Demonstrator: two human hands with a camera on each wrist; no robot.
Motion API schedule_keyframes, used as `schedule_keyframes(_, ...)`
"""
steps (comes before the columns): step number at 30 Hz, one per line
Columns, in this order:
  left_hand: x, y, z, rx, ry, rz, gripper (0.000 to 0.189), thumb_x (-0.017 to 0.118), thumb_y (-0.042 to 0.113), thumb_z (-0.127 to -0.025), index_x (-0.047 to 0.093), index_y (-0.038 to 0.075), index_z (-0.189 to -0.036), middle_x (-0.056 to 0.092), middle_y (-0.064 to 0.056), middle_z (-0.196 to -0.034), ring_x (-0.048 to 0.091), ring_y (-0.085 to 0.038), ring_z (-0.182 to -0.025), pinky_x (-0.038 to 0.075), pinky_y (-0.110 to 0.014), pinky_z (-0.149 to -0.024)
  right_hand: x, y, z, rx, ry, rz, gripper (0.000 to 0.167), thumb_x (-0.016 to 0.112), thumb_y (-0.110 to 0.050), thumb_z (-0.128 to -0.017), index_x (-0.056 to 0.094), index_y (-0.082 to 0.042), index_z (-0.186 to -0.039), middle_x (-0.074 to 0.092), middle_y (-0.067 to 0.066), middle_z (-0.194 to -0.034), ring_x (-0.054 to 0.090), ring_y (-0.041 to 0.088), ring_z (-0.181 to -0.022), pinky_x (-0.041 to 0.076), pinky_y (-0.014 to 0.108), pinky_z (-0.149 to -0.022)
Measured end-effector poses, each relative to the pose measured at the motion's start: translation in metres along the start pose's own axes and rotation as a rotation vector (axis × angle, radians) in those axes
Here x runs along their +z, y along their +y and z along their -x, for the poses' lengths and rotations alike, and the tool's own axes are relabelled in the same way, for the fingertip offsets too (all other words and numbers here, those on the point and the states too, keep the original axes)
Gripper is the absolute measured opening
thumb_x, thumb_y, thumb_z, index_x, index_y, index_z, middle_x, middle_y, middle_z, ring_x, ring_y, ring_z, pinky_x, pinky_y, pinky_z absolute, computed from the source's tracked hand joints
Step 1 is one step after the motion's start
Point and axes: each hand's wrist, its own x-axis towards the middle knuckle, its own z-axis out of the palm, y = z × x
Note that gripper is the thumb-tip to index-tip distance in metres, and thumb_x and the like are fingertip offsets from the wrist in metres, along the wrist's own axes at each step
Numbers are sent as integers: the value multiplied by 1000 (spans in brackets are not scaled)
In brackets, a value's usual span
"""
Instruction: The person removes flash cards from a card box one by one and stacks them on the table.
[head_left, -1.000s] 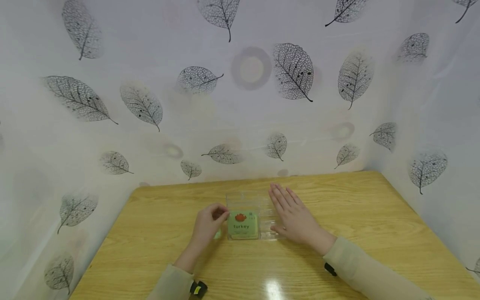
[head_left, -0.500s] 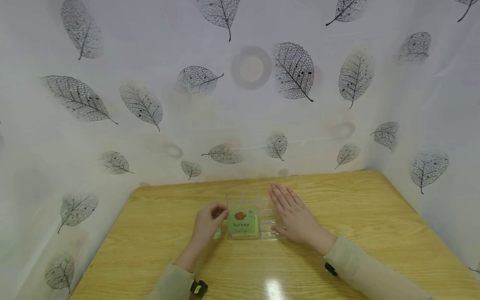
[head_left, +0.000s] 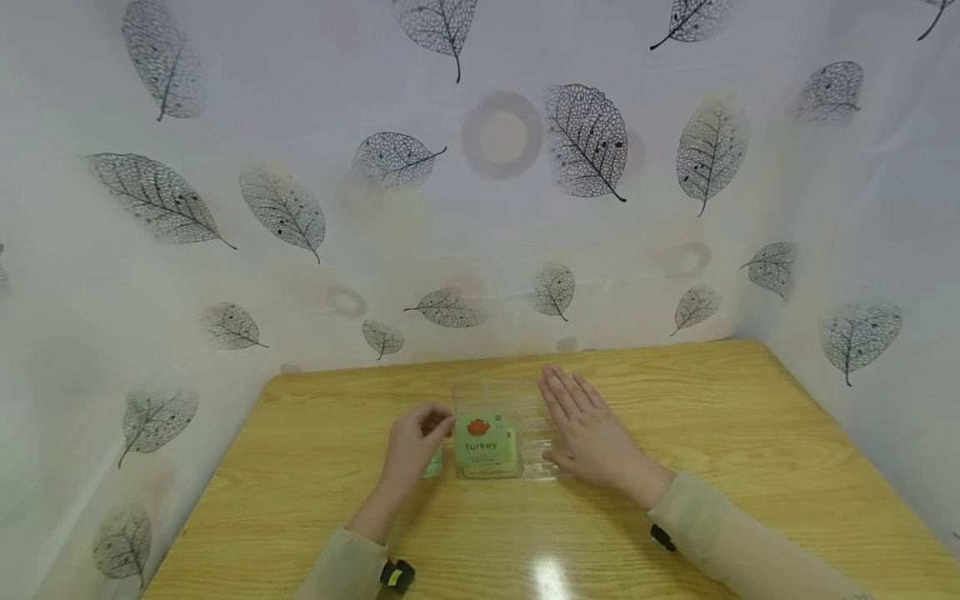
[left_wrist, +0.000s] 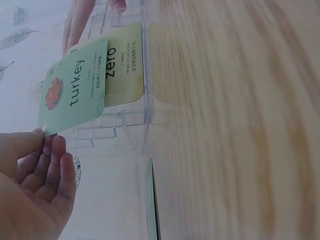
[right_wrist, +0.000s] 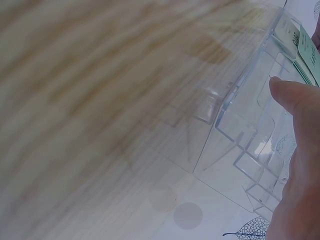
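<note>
My left hand [head_left: 411, 443] pinches a green "turkey" flash card [head_left: 482, 458] by one corner, between thumb and fingertips. In the left wrist view the card stands tilted in front of a yellowish "zero" card [left_wrist: 131, 75]. Both are at the left compartment of a clear acrylic holder [right_wrist: 240, 122]. My right hand [head_left: 596, 437] rests on the holder's right part with its fingers straight; its thumb [right_wrist: 287, 92] touches the holder or lies just above it. The lower edge of the "turkey" card is partly hidden by the holder.
Another greenish card or stack [head_left: 434, 464] lies on the wooden table [head_left: 315, 500], just left of the holder and partly behind my left hand. A white leaf-print curtain [head_left: 495, 225] closes off the back and both sides.
The "turkey" card has risen slightly and shifted a little left in my left hand, showing more of the yellowish card behind it. My right hand has stayed in place.
</note>
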Motion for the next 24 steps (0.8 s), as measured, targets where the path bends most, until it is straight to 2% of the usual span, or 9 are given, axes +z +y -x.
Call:
schedule_keyframes(6, -2, 2, -1, -19, 5, 12, 10, 76, 5, -97, 73, -5, -97, 77, -15, -87, 72, -28, -79, 56, -17, -70, 1, 1, 0, -2, 7, 15, 113, 69, -66, -93, 19, 4, -166, 12, 22, -177, 22, 39, -164, 18, 54, -134)
schedule_keyframes(8, -2, 1, -1, -21, 7, 14, 10, 76, 5, -96, 73, -4, -97, 77, -15, -87, 72, -28, -79, 56, -17, -70, 1, 0, 0, -3, 10, 15, 113, 69, -66, -93, 20, 4, -166, 13, 22, -177, 22, 39, -164, 18, 54, -134)
schedule_keyframes(13, -4, -2, 0, -4, 13, 10, 8, 75, 4, -97, 73, -3, -97, 76, -14, -88, 71, -20, -76, 57, -17, -69, 0, 0, 0, -1, -6, 1, 112, 68, -66, -93, 19, 3, -167, 11, 21, -177, 18, 39, -165, 16, 54, -135)
schedule_keyframes(16, -4, -3, 0, -7, 15, 11, 9, 75, 5, -97, 73, -4, -98, 77, -14, -89, 71, -19, -77, 57, -17, -70, 0, -1, 0, 3, -19, -10, 112, 68, -65, -94, 17, 3, -167, 10, 21, -177, 14, 38, -166, 15, 53, -135)
schedule_keyframes(20, -5, -3, 0, -8, 15, 13, 8, 75, 4, -97, 73, -4, -98, 76, -15, -89, 70, -20, -77, 57, -17, -70, -1, -1, -1, 2, -11, -8, 113, 69, -65, -93, 18, 3, -167, 10, 21, -177, 17, 39, -165, 17, 54, -135)
schedule_keyframes(24, -6, -3, 0, -16, 15, 22, 9, 75, 4, -97, 73, -4, -98, 76, -15, -88, 69, -15, -76, 56, -17, -70, -1, 0, -1, 2, -7, -2, 113, 70, -65, -92, 18, 3, -167, 11, 22, -177, 21, 39, -164, 17, 54, -135)
